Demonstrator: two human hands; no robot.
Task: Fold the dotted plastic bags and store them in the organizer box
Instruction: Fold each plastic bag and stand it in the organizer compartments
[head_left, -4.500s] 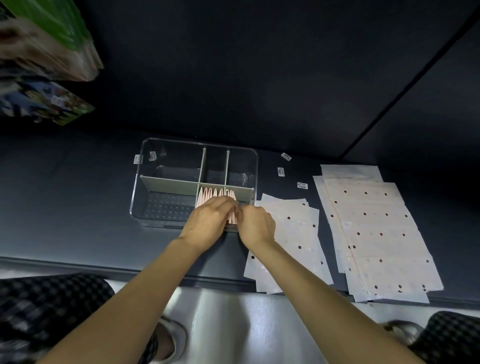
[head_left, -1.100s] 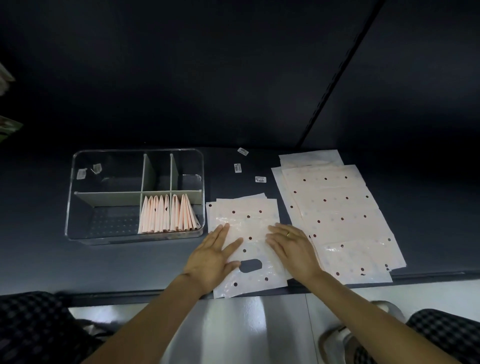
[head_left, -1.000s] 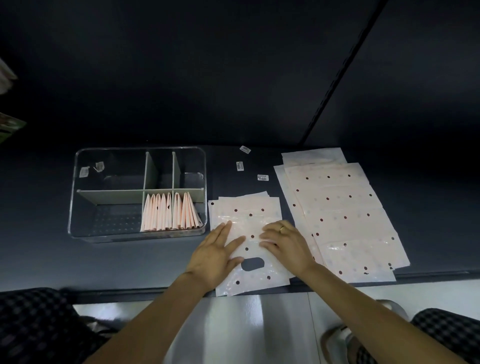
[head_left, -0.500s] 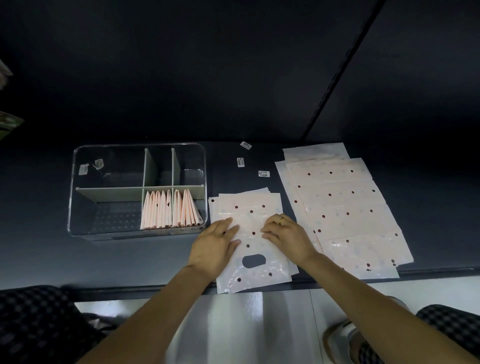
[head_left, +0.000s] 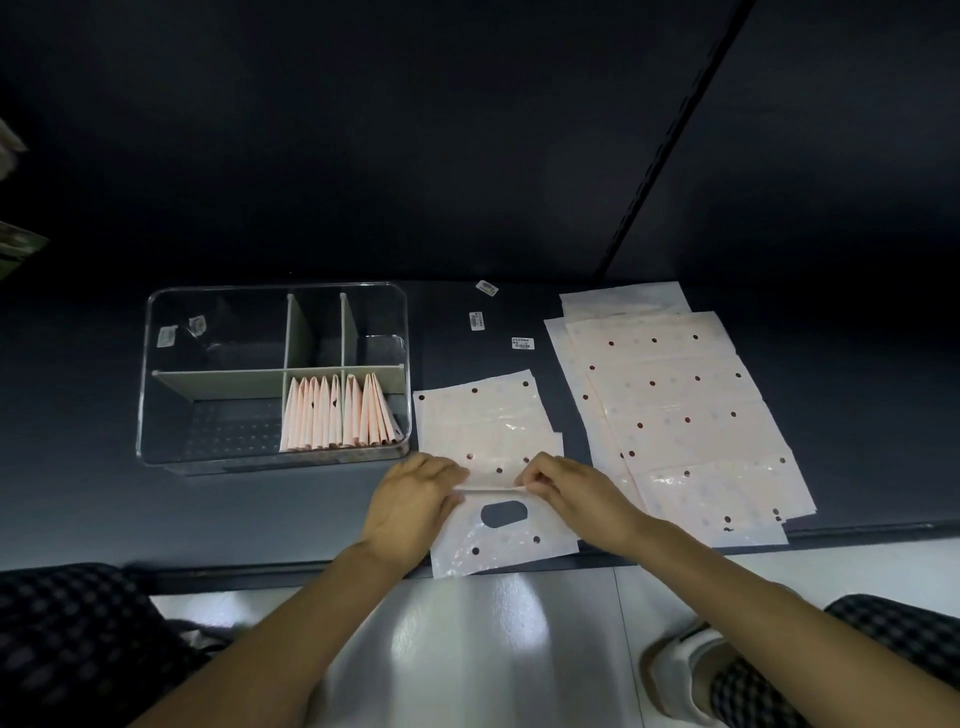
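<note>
clear organizer box (head_left: 156, 364) sits at 9 o'clock, folded bags (head_left: 337, 415) standing in its front right slot | left hand (head_left: 410, 499) and right hand (head_left: 576, 493) each pinch the fold edge of the dotted bag (head_left: 498, 540) at 6 o'clock | flat bag pile (head_left: 675, 405) lies out at 3 o'clock on the dark shelf (head_left: 78, 493)
</note>
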